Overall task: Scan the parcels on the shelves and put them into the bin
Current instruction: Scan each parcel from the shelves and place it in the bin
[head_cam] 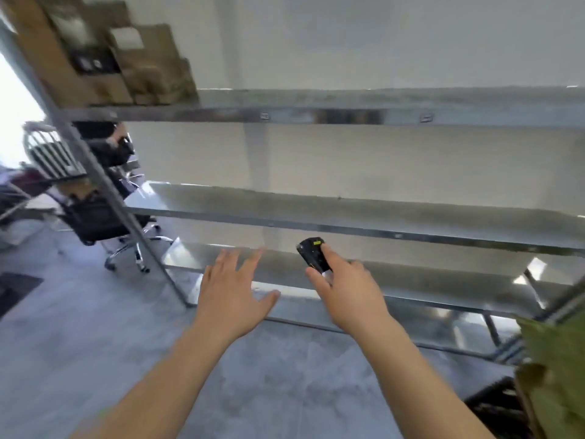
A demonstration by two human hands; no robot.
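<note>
Stockroom: metal shelving (348, 115), cardboard parcels (126, 64), concrete floor (79, 343).

Parcels (126, 64) crowd only the top shelf's (316, 114) left.

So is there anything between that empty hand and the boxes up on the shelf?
Nothing visible lies in between. The left hand is open and low, in front of the bottom shelves, while the parcels are stacked at the left end of the top shelf, well above it. The right hand holds the scanner.
</note>
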